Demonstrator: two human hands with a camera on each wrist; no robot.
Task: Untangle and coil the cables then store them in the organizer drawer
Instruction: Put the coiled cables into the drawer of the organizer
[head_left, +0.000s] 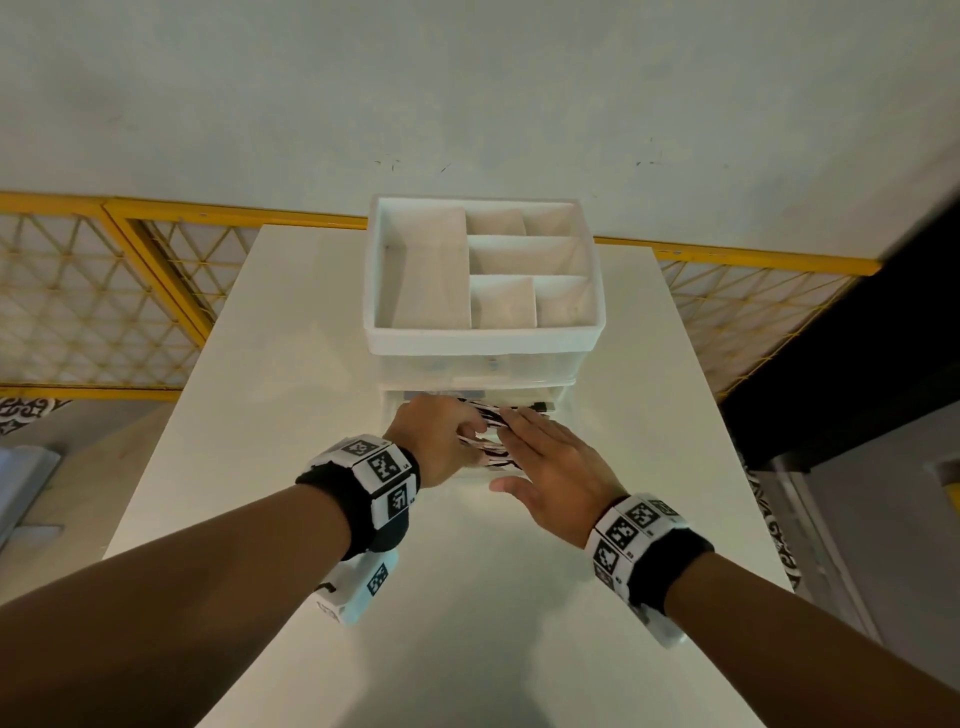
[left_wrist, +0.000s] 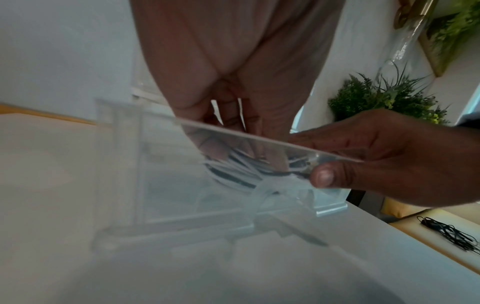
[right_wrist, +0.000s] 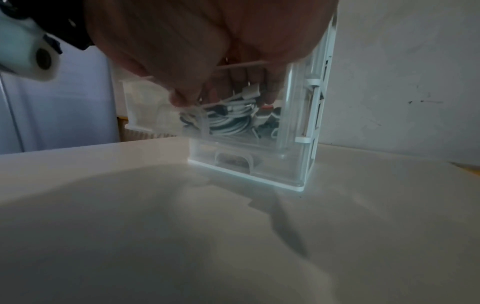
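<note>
A white organizer (head_left: 483, 343) with a compartment tray on top stands at the back of the table. Its lower clear drawer (head_left: 565, 415) is pulled out toward me. Inside lie coiled white and black cables (head_left: 493, 415). My left hand (head_left: 462, 434) reaches in from the left, its curled fingers and thumb gripping the bundle (left_wrist: 233, 179). From the right, my right hand (head_left: 540, 447) lays straight fingers on top of the cables (right_wrist: 228, 121). Its thumb (left_wrist: 322, 176) rests against the outside of the drawer's clear front wall (left_wrist: 182, 195).
The white table (head_left: 467, 623) spreads wide in front of the organizer. A yellow mesh fence (head_left: 104, 291) runs behind it along the wall. Another black cable bundle (left_wrist: 451, 236) lies on a lower cream surface off to the right. Green plants (left_wrist: 384, 102) stand farther right.
</note>
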